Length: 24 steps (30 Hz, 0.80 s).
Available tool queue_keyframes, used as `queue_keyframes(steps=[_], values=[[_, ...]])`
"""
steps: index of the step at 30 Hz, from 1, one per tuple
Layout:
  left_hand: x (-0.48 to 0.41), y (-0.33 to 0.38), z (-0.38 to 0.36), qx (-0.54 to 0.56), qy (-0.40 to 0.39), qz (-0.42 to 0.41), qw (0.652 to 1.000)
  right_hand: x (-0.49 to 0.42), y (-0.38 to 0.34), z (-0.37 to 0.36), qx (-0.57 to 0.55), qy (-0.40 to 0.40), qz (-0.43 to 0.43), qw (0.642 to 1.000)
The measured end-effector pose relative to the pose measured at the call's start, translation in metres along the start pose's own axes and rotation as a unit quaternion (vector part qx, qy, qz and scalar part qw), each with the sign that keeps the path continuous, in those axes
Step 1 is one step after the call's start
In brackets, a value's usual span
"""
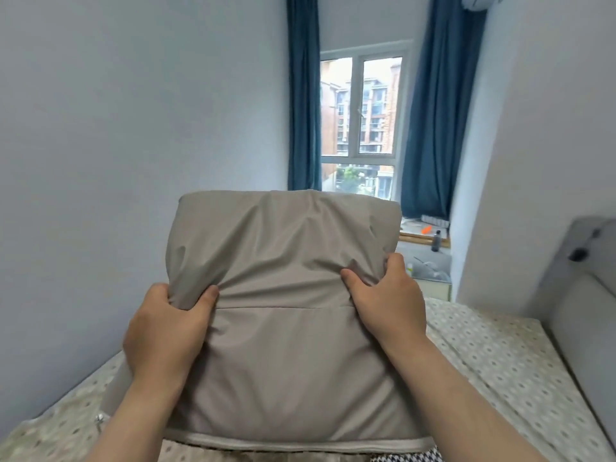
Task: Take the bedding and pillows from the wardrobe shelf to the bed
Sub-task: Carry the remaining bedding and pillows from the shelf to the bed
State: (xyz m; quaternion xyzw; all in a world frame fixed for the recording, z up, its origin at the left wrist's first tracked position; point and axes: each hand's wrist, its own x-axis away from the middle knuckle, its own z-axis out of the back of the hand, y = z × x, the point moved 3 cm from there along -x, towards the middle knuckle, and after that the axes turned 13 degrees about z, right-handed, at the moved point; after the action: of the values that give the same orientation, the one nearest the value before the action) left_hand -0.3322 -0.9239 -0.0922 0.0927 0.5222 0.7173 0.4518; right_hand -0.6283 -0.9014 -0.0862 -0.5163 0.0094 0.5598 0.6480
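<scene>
— Gripping the grey-beige pillow (283,295) with both hands, is that what we have?

— Yes. The left hand (163,331) is clamped on the pillow's left edge, thumb on the near face and fingers curled round behind, with cloth bunched under the thumb. The right hand (386,301) does the same on the right edge, thumb pressed into a fold and fingertips hooked over the side.

— Which way does the pillow run?

— Its long axis runs away from the person: the far end rises above both hands, toward the window (361,125), while the near end drops below the wrists. It is tilted, neither flat nor fully upright. A straight seam crosses the near face from one thumb to the other.

— Where is it relative to the bed?

— Below and to the outside of both hands lies the bed (493,355) with its dotted sheet. I cannot tell whether the pillow's near end touches the bed or something beneath it.

— Anything under the near end?

— Just below the right forearm shows a scrap of black-and-white houndstooth fabric (406,456). Beyond the right hand, further right, stands a grey headboard (586,315). Blue curtains (303,95) hang beyond the pillow's top edge, either side of the window.
</scene>
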Motion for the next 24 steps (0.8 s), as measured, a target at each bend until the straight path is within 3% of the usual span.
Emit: queue_keyframes(steps=[12,24], values=[[0.077,0.022,-0.183,0.027,-0.207,-0.024,0.978,0.029,0.139,0.075,0.154,0.087,-0.124,0.976],[0.227,-0.021,-0.343,-0.024,-0.332,-0.009,0.943,0.092,0.340,0.104,0.202,0.056,-0.229,0.950]])
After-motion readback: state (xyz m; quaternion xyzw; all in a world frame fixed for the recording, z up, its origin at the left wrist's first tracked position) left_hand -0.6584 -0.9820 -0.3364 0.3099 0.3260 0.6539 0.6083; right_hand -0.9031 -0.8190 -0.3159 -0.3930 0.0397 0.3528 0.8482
